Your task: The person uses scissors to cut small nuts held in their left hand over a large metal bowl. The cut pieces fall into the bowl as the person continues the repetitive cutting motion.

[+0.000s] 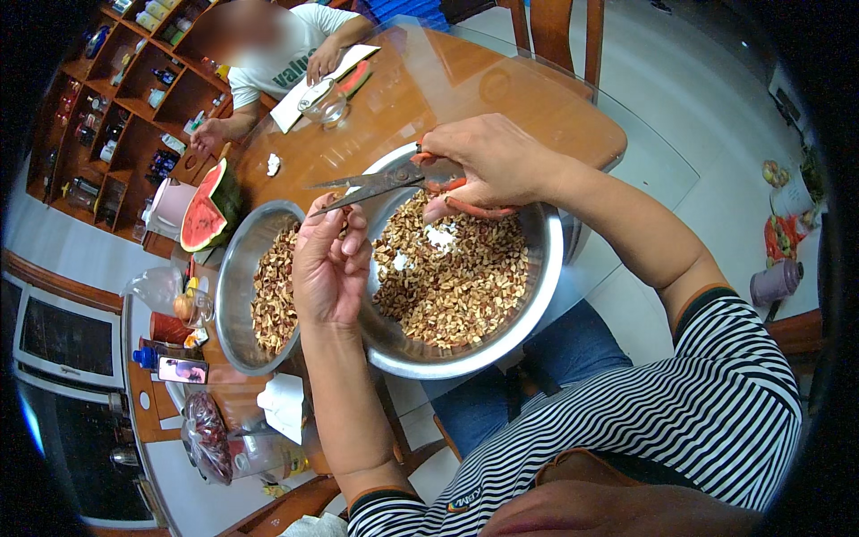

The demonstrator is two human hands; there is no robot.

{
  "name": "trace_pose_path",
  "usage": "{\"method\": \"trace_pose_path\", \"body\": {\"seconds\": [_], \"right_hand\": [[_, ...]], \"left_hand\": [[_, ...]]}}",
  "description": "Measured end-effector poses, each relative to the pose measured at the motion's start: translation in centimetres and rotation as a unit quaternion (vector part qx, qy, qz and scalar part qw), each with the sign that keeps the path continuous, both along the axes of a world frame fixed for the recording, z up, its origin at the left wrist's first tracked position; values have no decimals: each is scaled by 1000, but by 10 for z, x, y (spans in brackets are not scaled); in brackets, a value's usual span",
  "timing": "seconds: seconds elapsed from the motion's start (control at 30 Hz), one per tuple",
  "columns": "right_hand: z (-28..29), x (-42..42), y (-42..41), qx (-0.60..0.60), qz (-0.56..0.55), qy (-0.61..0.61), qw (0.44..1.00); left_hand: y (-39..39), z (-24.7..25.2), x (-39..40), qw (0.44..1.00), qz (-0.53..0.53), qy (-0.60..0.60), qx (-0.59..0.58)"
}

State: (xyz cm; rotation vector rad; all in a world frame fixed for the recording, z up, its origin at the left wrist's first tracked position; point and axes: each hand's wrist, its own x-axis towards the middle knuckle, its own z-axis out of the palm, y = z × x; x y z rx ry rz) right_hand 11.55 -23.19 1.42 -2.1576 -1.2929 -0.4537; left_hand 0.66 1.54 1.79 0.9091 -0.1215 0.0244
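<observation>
My right hand (493, 158) grips a pair of scissors (399, 177) by their orange-red handles. The dark, worn blades stand apart and point left. Between the fingertips of my left hand (332, 268) is a small dark brown piece (343, 218), close by the lower blade and mostly hidden by the fingers. Below the scissors sits a wide stainless steel bowl (545, 295), holding many small brown-and-cream chopped pieces (456, 295); its bottom shows through in bright spots. A second steel bowl (231, 335), with similar chopped pieces (272, 309), stands to the left, partly covered by my left hand.
A cut watermelon (205, 211) stands beyond the left bowl on the glass-topped wooden table (429, 87). Across it, a person (288, 60) sits near a glass bowl (325, 104). A phone (182, 370), white paper (283, 406) and a bagged dark red item (205, 429) lie left.
</observation>
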Motion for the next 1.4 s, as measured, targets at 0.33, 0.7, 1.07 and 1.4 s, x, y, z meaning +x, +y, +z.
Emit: {"method": "trace_pose_path", "body": {"seconds": [0.33,0.7,1.07,1.4], "right_hand": [[-3,0,0,5,4,-23,1000],[-2,-2,0,17,2,-41,999],[-2,2,1,16,-15,40,999],[-1,-5,2,-5,8,-2,1000]], "left_hand": [[-3,1,-1,1000,-16,3,0],[-2,1,-1,1000,3,9,26],[3,-1,2,1000,-18,-3,21],[-8,5,-2,1000,-12,9,13]]}}
